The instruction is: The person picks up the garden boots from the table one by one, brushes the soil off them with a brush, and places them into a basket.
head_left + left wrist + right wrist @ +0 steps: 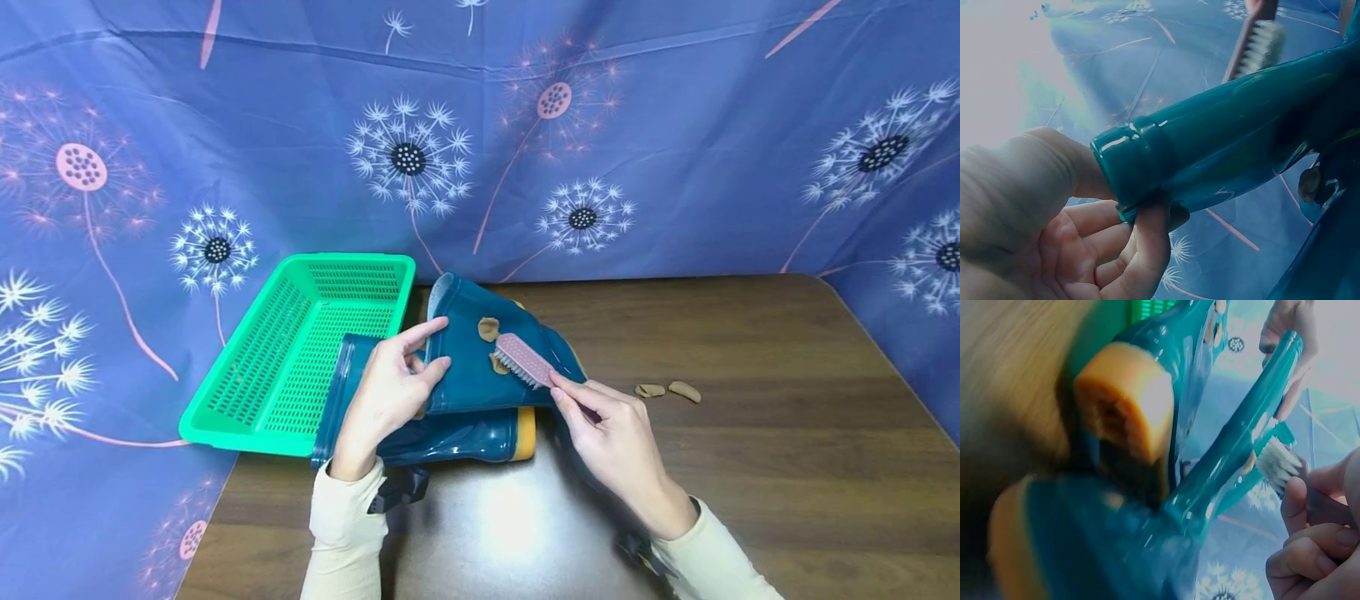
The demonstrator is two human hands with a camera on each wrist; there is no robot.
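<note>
A teal rubber boot (461, 379) lies tilted over a second teal boot (450, 442) with a yellow sole. My left hand (390, 387) pinches the upper boot's shaft at its opening, thumb and fingers on either side of the rim, as the left wrist view shows. In my right hand (618, 429) is a pink scrub brush (522, 358), its white bristles down on the shaft. Brown dirt-like patches (488, 328) stick to that shaft beside the brush, one partly covered by it. The right wrist view shows the bristles (1277, 464) against the boot.
A green plastic basket (296, 442) stands at the table's left, close to the boots. Two small brown pieces (684, 391) lie on the wooden table (795, 467), right of the boots. A blue dandelion-print cloth (675, 100) hangs behind.
</note>
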